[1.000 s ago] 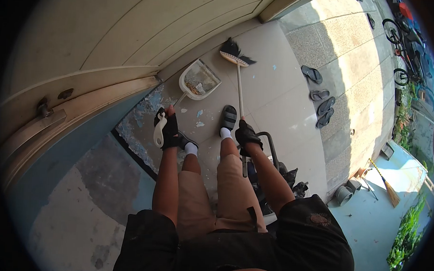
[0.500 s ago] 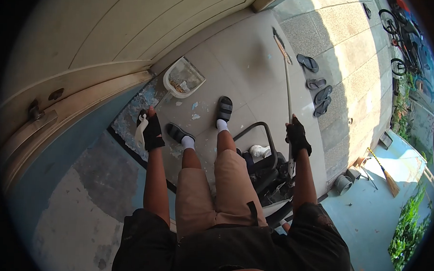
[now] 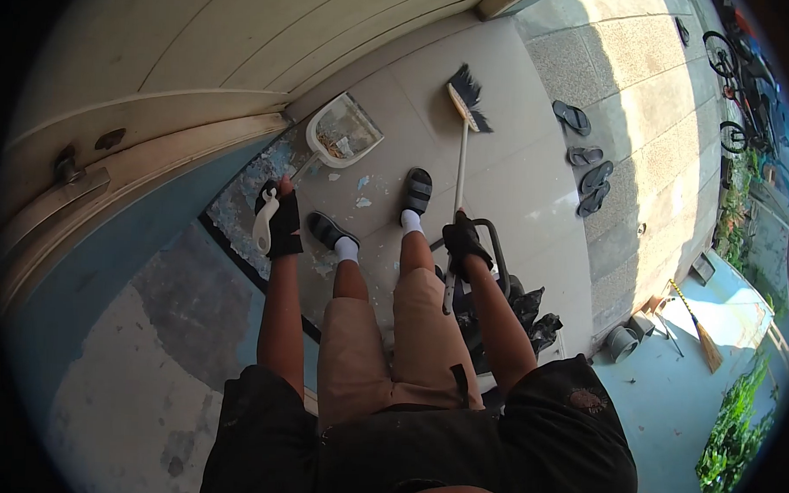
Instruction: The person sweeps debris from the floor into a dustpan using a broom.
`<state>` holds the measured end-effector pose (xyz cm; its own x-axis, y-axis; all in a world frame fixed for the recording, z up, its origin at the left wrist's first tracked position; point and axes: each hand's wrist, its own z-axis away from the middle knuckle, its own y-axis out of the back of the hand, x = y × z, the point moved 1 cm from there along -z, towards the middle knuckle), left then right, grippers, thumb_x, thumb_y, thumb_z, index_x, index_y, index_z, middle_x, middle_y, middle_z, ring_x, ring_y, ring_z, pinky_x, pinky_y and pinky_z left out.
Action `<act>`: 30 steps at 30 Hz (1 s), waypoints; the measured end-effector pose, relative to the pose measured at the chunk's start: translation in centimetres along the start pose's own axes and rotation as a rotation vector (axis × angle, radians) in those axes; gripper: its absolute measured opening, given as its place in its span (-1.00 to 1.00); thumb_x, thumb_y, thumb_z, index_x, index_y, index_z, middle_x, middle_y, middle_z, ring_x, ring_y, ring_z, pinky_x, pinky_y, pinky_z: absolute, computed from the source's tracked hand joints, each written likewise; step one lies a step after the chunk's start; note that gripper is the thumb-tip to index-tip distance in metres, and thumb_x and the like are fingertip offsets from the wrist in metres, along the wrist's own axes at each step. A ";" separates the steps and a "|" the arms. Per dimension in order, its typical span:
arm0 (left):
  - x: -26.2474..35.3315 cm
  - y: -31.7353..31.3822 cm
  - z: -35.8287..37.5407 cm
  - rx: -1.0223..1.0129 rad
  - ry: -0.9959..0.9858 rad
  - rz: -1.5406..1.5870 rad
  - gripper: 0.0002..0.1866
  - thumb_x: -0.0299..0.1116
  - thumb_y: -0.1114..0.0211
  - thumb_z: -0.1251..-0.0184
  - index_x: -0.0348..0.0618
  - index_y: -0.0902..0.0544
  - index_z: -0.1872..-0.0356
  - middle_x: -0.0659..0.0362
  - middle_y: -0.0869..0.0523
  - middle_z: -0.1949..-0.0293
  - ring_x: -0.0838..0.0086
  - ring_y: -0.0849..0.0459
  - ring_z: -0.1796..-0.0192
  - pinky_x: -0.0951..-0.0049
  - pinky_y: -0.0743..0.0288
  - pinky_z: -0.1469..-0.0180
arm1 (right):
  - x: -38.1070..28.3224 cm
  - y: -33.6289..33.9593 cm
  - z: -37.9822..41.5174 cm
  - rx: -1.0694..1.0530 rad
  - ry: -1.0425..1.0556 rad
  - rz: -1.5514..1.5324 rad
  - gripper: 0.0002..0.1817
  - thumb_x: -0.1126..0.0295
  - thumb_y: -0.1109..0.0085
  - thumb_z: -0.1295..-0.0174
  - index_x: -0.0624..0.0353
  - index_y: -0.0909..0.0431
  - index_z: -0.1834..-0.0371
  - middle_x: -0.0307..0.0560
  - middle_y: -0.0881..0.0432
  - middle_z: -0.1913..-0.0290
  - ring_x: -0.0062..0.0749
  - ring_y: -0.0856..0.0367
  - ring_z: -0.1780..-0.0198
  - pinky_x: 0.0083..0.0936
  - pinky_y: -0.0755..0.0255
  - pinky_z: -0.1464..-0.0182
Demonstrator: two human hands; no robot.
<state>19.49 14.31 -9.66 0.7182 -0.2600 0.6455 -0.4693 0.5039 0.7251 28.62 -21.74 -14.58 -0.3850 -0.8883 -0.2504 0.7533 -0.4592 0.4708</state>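
My left hand [image 3: 278, 218], in a black fingerless glove, is closed around the handle of a whitish dustpan [image 3: 312, 138]. Its pan lies on the tiles, holding bits of brown debris and pale flakes. My right hand [image 3: 464, 242], gloved alike, grips the pale stick of a broom [image 3: 463, 158]. The broom's black bristles spread out on the floor beyond the dustpan, to its right. Loose paint flakes [image 3: 363, 183] are scattered between the dustpan and my sandals. A denser patch of flakes [image 3: 239, 228] lies along the blue wall by the door.
A cream door [image 3: 201, 48] with a metal handle stands at the left. Close by my right arm are a curved dark tube and black plastic bags [image 3: 539, 325]. Several sandals [image 3: 573, 118] line the tile edge. Buckets [image 3: 621, 341], another broom [image 3: 708, 344] and a bicycle [image 3: 721, 93] are farther right.
My right hand has swung left with the broom. Its head has moved from the far tile edge toward the dustpan, and its bristles now show spread out. My left hand keeps the dustpan.
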 end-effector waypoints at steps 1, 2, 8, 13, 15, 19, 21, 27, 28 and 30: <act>0.3 -0.1 0.1 0.001 0.005 -0.003 -0.57 -0.02 -0.17 -0.35 -0.17 -0.52 0.55 0.15 -0.57 0.61 0.34 -0.55 0.48 0.27 -0.40 0.37 | -3.7 0.4 3.1 -0.116 -0.069 -0.048 -0.27 0.36 0.06 -0.05 0.37 -0.13 -0.37 0.39 -0.58 0.09 0.12 -0.61 0.07 -0.21 -0.48 0.05; 0.6 -0.1 0.2 0.027 -0.010 -0.041 -0.59 -0.05 -0.18 -0.34 -0.18 -0.50 0.56 0.07 -0.57 0.58 0.22 -0.53 0.47 0.24 -0.39 0.35 | -3.2 -1.8 3.2 -0.097 0.036 -0.032 -0.31 0.34 0.05 -0.08 0.39 -0.17 -0.34 0.39 -0.60 0.16 0.09 -0.64 0.14 -0.20 -0.51 0.12; 1.6 0.2 -0.5 0.027 0.009 0.004 -0.63 -0.09 -0.19 -0.33 -0.21 -0.55 0.50 -0.01 -0.58 0.54 0.11 -0.53 0.44 0.20 -0.38 0.33 | -4.0 -3.9 7.3 -0.440 -0.020 -0.190 -0.47 0.30 0.07 -0.26 0.06 -0.27 -0.35 -0.15 -0.47 0.55 -0.40 -0.44 0.59 -0.40 -0.36 0.52; 2.9 2.7 -0.3 0.001 0.050 -0.096 -0.61 -0.07 -0.17 -0.34 -0.22 -0.55 0.48 -0.01 -0.58 0.55 0.12 -0.54 0.45 0.21 -0.39 0.35 | -3.5 0.5 12.2 -0.459 -0.010 -0.348 -0.32 0.44 -0.06 -0.17 0.08 -0.16 -0.43 -0.11 -0.52 0.37 -0.55 -0.45 0.58 -0.56 -0.36 0.57; 0.2 2.6 -0.4 0.022 0.055 0.034 -0.62 -0.08 -0.18 -0.34 -0.22 -0.54 0.48 -0.01 -0.57 0.56 0.12 -0.54 0.46 0.21 -0.39 0.35 | -2.8 2.1 12.1 -0.331 0.059 -0.205 -0.32 0.43 -0.08 -0.19 0.04 -0.15 -0.44 -0.15 -0.51 0.40 -0.60 -0.43 0.57 -0.58 -0.33 0.59; -3.4 2.8 -0.3 0.113 0.058 -0.007 -0.66 -0.12 -0.19 -0.34 -0.21 -0.53 0.46 -0.03 -0.55 0.56 0.11 -0.52 0.46 0.21 -0.39 0.34 | -4.4 5.0 9.5 -0.037 0.093 -0.059 -0.39 0.35 -0.06 -0.27 0.07 -0.19 -0.42 -0.08 -0.49 0.56 -0.42 -0.44 0.58 -0.36 -0.32 0.53; -3.7 2.8 -0.2 0.102 0.069 -0.022 -0.67 -0.13 -0.19 -0.34 -0.21 -0.52 0.46 -0.04 -0.55 0.56 0.10 -0.50 0.47 0.20 -0.38 0.34 | -5.8 5.2 6.5 -0.058 0.017 -0.057 -0.42 0.31 0.04 -0.27 0.15 -0.19 -0.38 0.01 -0.55 0.46 -0.30 -0.51 0.50 -0.32 -0.36 0.42; -0.8 3.3 -0.5 0.089 -0.039 -0.039 -0.66 -0.18 -0.20 -0.34 -0.23 -0.49 0.52 -0.05 -0.52 0.58 0.11 -0.45 0.50 0.18 -0.34 0.38 | -9.2 0.4 2.1 -0.162 0.183 0.256 -0.42 0.25 0.23 -0.33 0.27 -0.09 -0.39 0.34 -0.48 -0.09 0.16 -0.47 -0.12 -0.12 -0.36 -0.13; -0.5 3.3 -0.7 0.054 -0.036 -0.019 -0.65 -0.19 -0.21 -0.34 -0.24 -0.48 0.54 -0.05 -0.50 0.59 0.13 -0.43 0.52 0.19 -0.33 0.39 | -8.8 -0.9 2.7 -0.193 0.210 0.285 -0.41 0.25 0.22 -0.32 0.25 -0.08 -0.40 0.35 -0.48 -0.10 0.17 -0.46 -0.13 -0.11 -0.35 -0.14; -0.1 3.2 -0.9 0.049 -0.045 -0.020 -0.65 -0.18 -0.21 -0.34 -0.24 -0.48 0.54 -0.04 -0.51 0.60 0.14 -0.44 0.52 0.21 -0.33 0.39 | -8.4 -2.0 4.9 -0.220 0.223 0.362 -0.40 0.27 0.19 -0.29 0.21 -0.09 -0.41 0.35 -0.50 -0.07 0.20 -0.48 -0.09 -0.09 -0.35 -0.12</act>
<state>18.38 16.67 -7.64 0.7043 -0.3069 0.6401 -0.4808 0.4573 0.7482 27.77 -13.40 -9.30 0.0289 -0.9565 -0.2904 0.9221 -0.0867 0.3771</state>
